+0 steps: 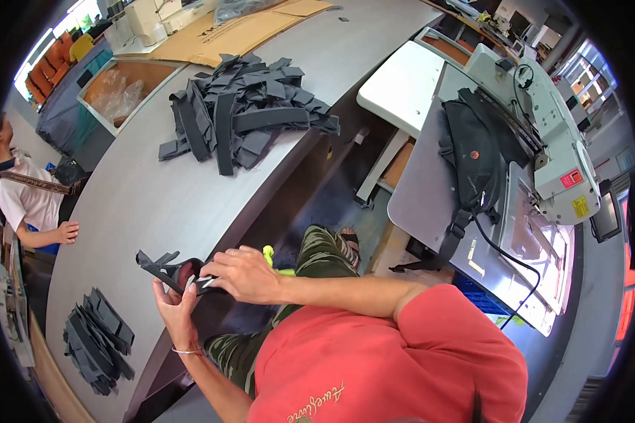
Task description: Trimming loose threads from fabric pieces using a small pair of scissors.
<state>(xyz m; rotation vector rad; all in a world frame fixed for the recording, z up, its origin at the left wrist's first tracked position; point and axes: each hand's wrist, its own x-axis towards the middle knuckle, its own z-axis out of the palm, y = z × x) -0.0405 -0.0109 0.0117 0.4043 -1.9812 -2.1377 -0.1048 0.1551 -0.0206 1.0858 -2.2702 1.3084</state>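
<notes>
Both hands meet over the near edge of a long grey table, holding a dark grey fabric strip between them. The strip is folded, with loose ends sticking out to the far left, and a dark red patch shows inside the fold. My left hand grips it from below, with thumb and fingers pinched on it. From the right, my right hand closes over its near end with bent fingers. A small whitish bit shows at the fingertips; what it is I cannot tell.
A large heap of grey fabric strips lies farther along the table, and a smaller stack at the left. On the right stands a sewing machine with a black bag on its table. Another person stands across the table.
</notes>
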